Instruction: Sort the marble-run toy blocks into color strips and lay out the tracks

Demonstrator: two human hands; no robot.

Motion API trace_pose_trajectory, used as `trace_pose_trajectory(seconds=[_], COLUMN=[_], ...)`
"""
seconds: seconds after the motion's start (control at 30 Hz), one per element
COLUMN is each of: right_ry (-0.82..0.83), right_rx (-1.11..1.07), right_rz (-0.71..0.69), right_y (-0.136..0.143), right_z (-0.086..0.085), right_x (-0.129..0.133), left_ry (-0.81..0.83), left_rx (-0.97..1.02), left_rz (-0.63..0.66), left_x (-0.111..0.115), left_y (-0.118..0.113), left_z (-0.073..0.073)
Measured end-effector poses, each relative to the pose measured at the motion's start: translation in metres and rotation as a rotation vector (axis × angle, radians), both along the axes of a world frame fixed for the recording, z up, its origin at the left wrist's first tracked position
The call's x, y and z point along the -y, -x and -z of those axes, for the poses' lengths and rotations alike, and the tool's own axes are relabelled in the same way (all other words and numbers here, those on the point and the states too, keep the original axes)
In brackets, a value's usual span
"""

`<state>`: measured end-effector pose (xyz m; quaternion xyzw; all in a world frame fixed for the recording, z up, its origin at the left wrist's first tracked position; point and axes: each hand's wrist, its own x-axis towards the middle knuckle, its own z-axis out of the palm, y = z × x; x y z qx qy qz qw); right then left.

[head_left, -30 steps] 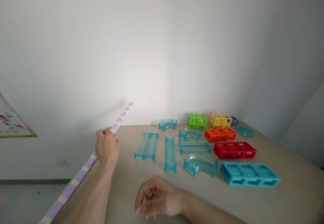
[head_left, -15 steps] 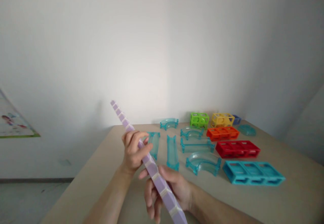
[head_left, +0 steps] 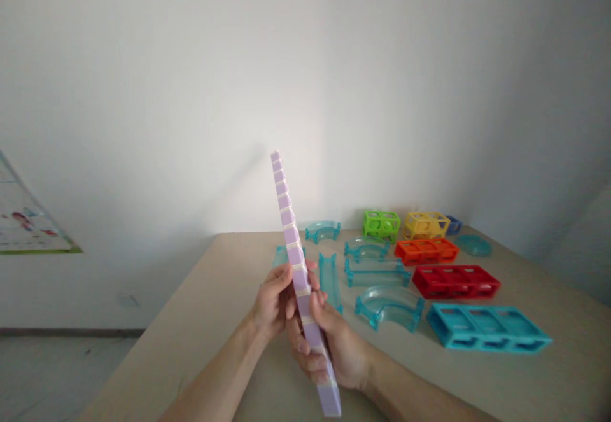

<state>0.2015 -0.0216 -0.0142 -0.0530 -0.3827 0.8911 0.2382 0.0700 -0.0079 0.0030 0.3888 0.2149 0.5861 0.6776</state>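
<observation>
A long, segmented purple strip with pale joints rises steeply from the bottom centre, its narrow end against the wall. My left hand grips it around its middle, thumb on the near side and fingertips behind it. Lower down, my right hand wraps round the same strip from the right, thumb on its edge. Both hands are above the table. Behind the hands, a straight translucent teal track lies on the table, and another is partly hidden by the strip and left hand.
Curved teal tracks and a straight one lie right of the hands. Farther right are teal, red, orange, yellow, green and blue frames. A wall stands behind.
The purple strip has swung from a left-leaning slant to nearly upright. My left hand has moved right and lower along it, and my right hand's fingers have closed round it.
</observation>
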Motion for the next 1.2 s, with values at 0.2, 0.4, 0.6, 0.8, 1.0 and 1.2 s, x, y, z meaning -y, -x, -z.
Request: trace_pose_trajectory(seconds=[0.2, 0.4, 0.6, 0.8, 1.0, 1.2], right_ry=[0.002, -0.122, -0.24, -0.297, -0.315, -0.198], right_rx=[-0.008, 0.047, 0.126, 0.183, 0.172, 0.115], right_rz=[0.018, 0.123, 0.299, 0.447, 0.399, 0.334], right_y=[0.001, 0.009, 0.012, 0.01, 0.011, 0.009], right_z=[0.0, 0.01, 0.011, 0.008, 0.012, 0.01], right_x=[-0.003, 0.0, 0.001, 0.001, 0.003, 0.004], left_ry=[-0.035, 0.025, 0.034, 0.017, -0.02, -0.036], left_rx=[0.195, 0.362, 0.307, 0.203, 0.185, 0.233], left_rz=[0.069, 0.057, 0.048, 0.009, -0.012, 0.122], left_x=[0.001, 0.0, -0.002, -0.005, -0.005, -0.002], left_y=[0.004, 0.01, 0.011, 0.015, 0.013, 0.013], left_z=[-0.005, -0.006, -0.005, -0.002, -0.004, -0.006])
